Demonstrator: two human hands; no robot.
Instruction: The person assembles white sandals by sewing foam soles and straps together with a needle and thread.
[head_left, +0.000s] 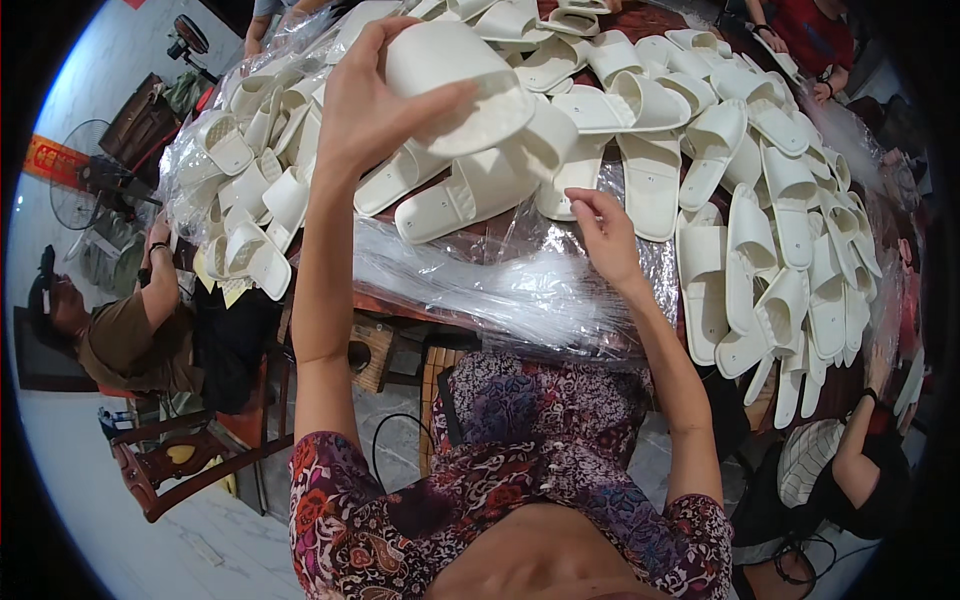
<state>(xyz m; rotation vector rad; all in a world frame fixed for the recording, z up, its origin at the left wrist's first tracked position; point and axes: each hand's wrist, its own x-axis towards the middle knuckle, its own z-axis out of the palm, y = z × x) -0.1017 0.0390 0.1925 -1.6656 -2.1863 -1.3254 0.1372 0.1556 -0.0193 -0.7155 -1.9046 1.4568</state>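
The left hand (355, 105) grasped a white slide slipper (440, 55), with the thumb across its strap, above the heap of matching slippers (650, 185) on the table (372, 300). The right hand (612, 240) was positioned near the heap, fingers partly curled; whether it gripped anything could not be determined. Clear plastic strands (490, 275) lay along the near table edge.

No wording readable. White slippers (650, 210): small dark marks (651, 179) at the heel of several, plainest on those lying to the right, too tiny to make out. Left wall (35, 215): red-orange strip (66, 162), yellowish character-like markings, too small and blurred to read.
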